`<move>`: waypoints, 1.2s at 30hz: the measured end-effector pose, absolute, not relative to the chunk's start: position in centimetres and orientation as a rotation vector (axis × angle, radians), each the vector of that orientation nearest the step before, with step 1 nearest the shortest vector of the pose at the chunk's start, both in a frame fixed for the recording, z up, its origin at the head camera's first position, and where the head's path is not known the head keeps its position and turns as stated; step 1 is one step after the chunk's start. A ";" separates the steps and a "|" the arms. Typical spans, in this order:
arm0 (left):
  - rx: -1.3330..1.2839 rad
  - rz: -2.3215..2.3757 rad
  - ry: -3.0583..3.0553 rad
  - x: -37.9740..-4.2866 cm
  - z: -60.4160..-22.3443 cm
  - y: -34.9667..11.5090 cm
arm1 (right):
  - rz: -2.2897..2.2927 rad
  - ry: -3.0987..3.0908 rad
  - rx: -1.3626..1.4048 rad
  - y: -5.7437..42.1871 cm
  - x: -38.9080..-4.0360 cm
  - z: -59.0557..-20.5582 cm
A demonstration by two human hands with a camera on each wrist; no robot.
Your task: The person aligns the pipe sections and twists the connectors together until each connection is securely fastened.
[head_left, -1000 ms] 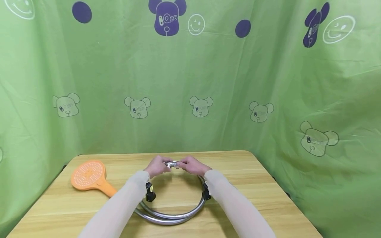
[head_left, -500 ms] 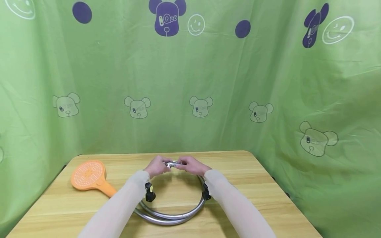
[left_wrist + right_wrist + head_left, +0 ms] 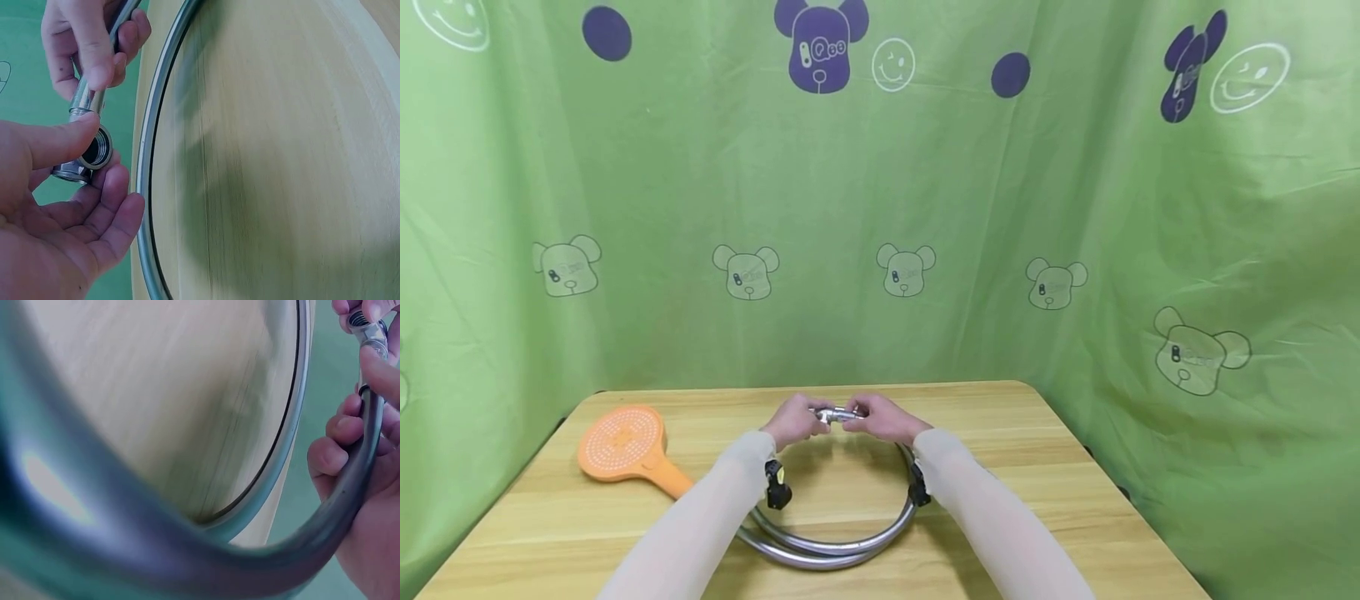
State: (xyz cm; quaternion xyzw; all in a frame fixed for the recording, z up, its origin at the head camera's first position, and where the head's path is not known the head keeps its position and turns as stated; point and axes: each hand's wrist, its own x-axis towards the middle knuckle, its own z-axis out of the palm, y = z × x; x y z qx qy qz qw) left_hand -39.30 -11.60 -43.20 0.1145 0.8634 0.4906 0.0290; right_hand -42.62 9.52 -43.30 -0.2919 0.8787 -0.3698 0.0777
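Note:
Between my left thumb and fingers [image 3: 795, 419] I pinch a chrome threaded fitting [image 3: 103, 150] with more than one opening. One round threaded mouth shows clearly in the left wrist view. My right hand [image 3: 886, 418] holds the end of a silver shower hose [image 3: 827, 560], its thumb and fingers around the chrome end nut [image 3: 89, 99]. Nut and fitting meet in line; how far they are screwed together cannot be told. In the right wrist view the hose [image 3: 350, 481] curves past my right palm, and its loop rests on the table below both hands.
An orange hand shower [image 3: 623, 442] lies at the table's left, spray face up, its handle partly hidden by my left sleeve. The wooden table [image 3: 1022, 467] ends just beyond my hands. Behind it hangs a green curtain [image 3: 850, 333].
My right thumb and fingers have shifted slightly on the nut, so more chrome shows between the hands. My left hand, the hose loop and the hand shower stay put.

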 end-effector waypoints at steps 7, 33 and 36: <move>0.364 1.550 2.655 -39.4 -43.2 -11.7 | -1.116 2.619 -0.923 9.5 -42.6 -43.2; 0.361 1.558 2.675 -39.2 -42.9 -11.0 | -1.094 2.537 -0.817 10.2 -42.7 -43.0; 0.369 1.568 2.669 -39.3 -43.0 -11.0 | -1.089 2.533 -0.808 10.3 -42.7 -43.0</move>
